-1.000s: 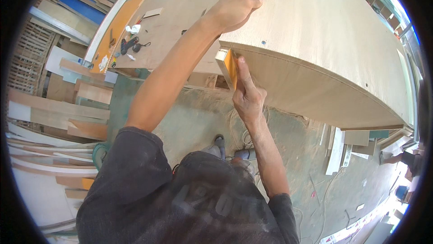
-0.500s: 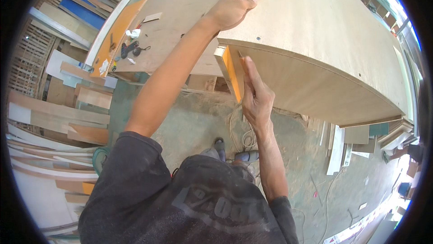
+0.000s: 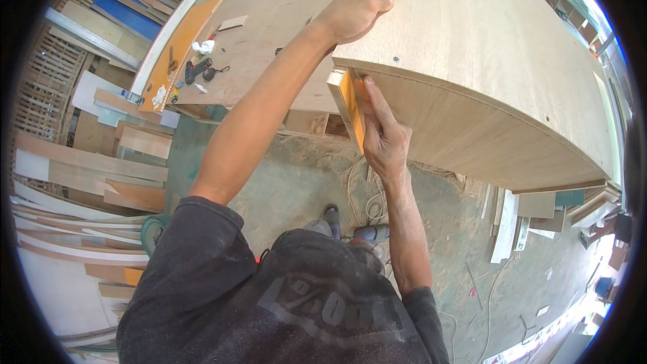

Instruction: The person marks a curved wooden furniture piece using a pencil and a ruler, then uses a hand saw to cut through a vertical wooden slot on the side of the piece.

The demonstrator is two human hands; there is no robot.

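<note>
Dusty green workshop floor (image 3: 269,175) underfoot, with sandalled feet (image 3: 331,214) planted beside a loosely coiled pale cable (image 3: 373,206); close ahead, a large plywood box (image 3: 472,34), broad top uppermost, plain side turned toward the body; at its near left corner, just below the top's edge, an orange-faced strip (image 3: 349,105) with a pale wooden end.

Reaches up with the right hand (image 3: 387,145) alongside the strip; has the strip just left of the fingers (image 3: 381,107), very close to them, and the box's side just behind; points the index finger almost straight up, tip near the corner where strip and side meet, other fingers partly out of sight; cannot tell whether those pinch the strip or merely lie beside it; reaches farther with the left hand (image 3: 357,14), at the box's left edge, beyond the strip; extends the index finger over the top, thumb near it, the rest curled; cannot tell whether those grip the edge.

Past the left forearm (image 3: 256,118), a wide brown worktable (image 3: 269,27) bearing a small wooden block (image 3: 232,22), white crumpled material (image 3: 203,47) and a dark power tool (image 3: 197,69); along its left side, an orange board (image 3: 182,44); farther left, stacked boards (image 3: 81,162) and a blue panel (image 3: 127,6).
</note>
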